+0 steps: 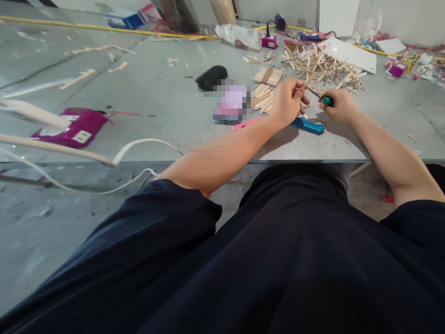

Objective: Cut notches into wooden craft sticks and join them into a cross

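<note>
My left hand is closed on a wooden stick, which points up and to the right. In my right hand is a tool with a green and black handle; its thin metal shaft reaches to the stick near my left fingertips. A blue cutter-like tool lies on the table just below my hands. Loose wooden sticks and a banded bundle of sticks are left of my left hand. Behind both hands spreads a large pile of sticks.
Left of the sticks lie a phone with a blurred screen and a black case. A plastic bottle and a white board are at the back. A purple socket block and white cables occupy the left.
</note>
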`<state>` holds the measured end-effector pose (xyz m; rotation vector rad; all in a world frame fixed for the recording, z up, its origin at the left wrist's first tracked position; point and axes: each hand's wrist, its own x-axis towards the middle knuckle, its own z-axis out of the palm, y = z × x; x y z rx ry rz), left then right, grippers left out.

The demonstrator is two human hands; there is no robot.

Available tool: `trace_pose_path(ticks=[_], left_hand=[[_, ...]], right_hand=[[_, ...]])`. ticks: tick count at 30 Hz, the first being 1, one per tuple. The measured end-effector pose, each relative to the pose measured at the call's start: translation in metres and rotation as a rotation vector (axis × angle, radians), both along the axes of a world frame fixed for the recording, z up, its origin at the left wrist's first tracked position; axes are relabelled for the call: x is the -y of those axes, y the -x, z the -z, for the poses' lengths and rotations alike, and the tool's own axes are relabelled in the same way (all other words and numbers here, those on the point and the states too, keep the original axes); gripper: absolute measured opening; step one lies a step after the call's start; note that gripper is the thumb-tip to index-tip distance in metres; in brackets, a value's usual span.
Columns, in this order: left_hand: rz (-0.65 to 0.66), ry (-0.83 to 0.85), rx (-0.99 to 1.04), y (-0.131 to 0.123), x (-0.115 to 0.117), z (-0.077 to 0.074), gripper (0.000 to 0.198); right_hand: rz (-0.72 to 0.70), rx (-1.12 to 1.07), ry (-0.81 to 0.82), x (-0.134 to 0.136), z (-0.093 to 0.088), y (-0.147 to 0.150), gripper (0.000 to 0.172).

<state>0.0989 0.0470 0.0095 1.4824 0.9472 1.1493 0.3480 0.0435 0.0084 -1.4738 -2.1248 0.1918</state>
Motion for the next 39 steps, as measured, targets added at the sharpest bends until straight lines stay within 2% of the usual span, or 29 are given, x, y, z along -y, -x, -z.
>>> trace_pose_path(ticks=[10, 16, 23, 29, 32, 39], left_hand=[[-0.018, -0.081, -0.003, 0.000, 0.001, 0.003, 0.032], [-0.033, 0.005, 0.019, -0.003, 0.003, -0.002, 0.035], [-0.072, 0.083, 0.036, -0.008, 0.008, -0.009, 0.033], [-0.028, 0.120, 0.124, -0.009, 0.015, -0.017, 0.040], [-0.003, 0.115, 0.145, -0.009, 0.016, -0.017, 0.042], [0.050, 0.049, 0.165, -0.008, 0.017, -0.014, 0.041]], right_hand=[[0.026, -0.021, 0.007, 0.002, 0.001, 0.008, 0.024], [0.052, -0.008, 0.044, 0.008, -0.002, 0.012, 0.031], [0.006, -0.034, 0.071, 0.004, 0.002, 0.017, 0.042], [-0.025, -0.091, 0.143, 0.009, -0.003, 0.019, 0.046], [-0.042, -0.147, 0.228, 0.016, -0.011, 0.020, 0.049], [-0.148, -0.290, 0.597, 0.030, -0.026, 0.022, 0.067]])
